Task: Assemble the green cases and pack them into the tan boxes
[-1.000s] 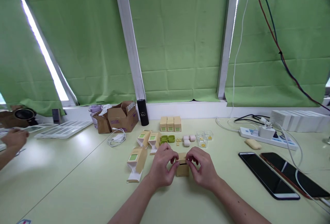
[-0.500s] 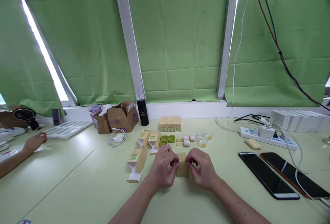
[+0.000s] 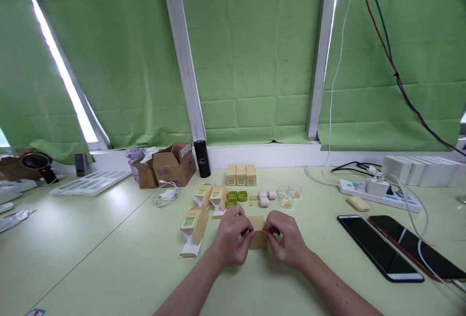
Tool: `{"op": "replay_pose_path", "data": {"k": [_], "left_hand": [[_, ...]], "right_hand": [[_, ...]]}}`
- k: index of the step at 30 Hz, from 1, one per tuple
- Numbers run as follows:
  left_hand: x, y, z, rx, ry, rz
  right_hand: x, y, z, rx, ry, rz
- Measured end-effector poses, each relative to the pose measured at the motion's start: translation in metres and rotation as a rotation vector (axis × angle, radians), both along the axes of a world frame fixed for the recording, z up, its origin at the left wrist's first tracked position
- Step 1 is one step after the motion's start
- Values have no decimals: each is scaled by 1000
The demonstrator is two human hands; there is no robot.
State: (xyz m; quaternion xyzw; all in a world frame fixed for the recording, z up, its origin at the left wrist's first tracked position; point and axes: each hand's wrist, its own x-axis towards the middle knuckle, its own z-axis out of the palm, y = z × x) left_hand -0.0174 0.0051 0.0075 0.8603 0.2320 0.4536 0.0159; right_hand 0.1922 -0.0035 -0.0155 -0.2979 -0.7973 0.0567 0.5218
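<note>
“One big, pale counter (image 3: pixel 120 267)! What big thing is on it?”

“A brown cardboard box (image 3: pixel 173 170). It sits at the back, on the left, with its flaps up.”

“And the hands?”

“The left hand (image 3: pixel 231 236) and the right hand (image 3: pixel 286 239) are near the middle, one on each side. To the left of them are three open tan boxes (image 3: pixel 194 224), with white showing inside.”

“What are the hands holding?”

“A small tan box (image 3: pixel 258 241), right between them. The left fingers are clamped on its left edge and the right fingers on its right edge, up near the top.”

“What is behind it?”

“Three more tan boxes (image 3: pixel 241 175) stand in a row at the back. Closer in are three clear cups (image 3: pixel 286 202) with yellow on them, and three little green cups (image 3: pixel 242 195).”

“Anything tinier?”

“Yes! Three pale pink blocks (image 3: pixel 264 202) sit between those cups. The smallest are the yellow bits (image 3: pixel 251 203), just beside the green ones.”
</note>
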Motion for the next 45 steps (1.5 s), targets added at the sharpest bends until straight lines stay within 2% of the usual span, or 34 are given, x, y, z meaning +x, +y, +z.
{"op": "replay_pose_path", "data": {"k": [13,38,41,45], "left_hand": [[0,0,-1,-3,9,4],[1,-1,-2,-12,29,19],[3,1,-3,-37,-6,63],[2,8,-6,-161,-92,241]], "right_hand": [[0,2,-5,-31,-3,-2],[0,0,1,-60,-22,16],[2,-1,3,-71,-67,15],[8,-1,8,-160,-114,39]]}}
